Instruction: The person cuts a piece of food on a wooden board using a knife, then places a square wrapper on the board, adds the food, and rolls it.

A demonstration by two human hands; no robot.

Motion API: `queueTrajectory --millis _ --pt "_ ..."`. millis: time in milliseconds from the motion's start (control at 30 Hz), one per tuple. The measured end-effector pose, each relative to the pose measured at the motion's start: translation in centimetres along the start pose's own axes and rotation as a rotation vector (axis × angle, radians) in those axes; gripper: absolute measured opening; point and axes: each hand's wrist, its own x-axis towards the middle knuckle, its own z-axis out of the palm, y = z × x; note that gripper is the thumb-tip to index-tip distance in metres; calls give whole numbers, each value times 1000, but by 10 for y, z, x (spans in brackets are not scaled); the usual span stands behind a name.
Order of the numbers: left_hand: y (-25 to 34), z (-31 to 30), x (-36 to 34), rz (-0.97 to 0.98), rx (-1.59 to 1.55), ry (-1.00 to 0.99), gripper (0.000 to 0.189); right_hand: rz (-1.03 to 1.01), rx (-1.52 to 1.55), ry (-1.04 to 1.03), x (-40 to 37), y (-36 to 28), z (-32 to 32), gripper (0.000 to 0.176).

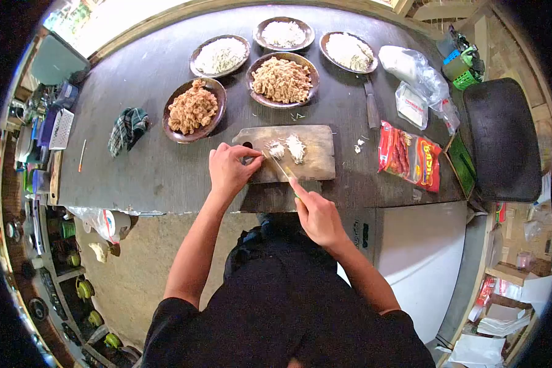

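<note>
My right hand (318,214) grips a small knife (283,170), its blade slanting up and left over the wooden cutting board (319,165). Close to the blade's tip, my left hand (232,167) pinches something too small to make out at the board's left part. Two little heaps of white shreds lie on the board: a smaller one (276,149) just above the blade and a larger one (295,148) to its right. The round hole of the board shows beside my left fingers.
Behind the board stand bowls of brown pieces (282,80) (193,109) and plates of white shreds (221,55) (283,34) (349,51). To the right lie a second knife (371,107), a red packet (409,156) and plastic bags (414,70). A dark checked cloth (128,130) lies left.
</note>
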Motion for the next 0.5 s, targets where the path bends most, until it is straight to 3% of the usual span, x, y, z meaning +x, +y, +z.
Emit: queueTrajectory --millis 500 --pt "-2 0 2 10 24 -11 16 0 -84 -29 8 -9 6 54"
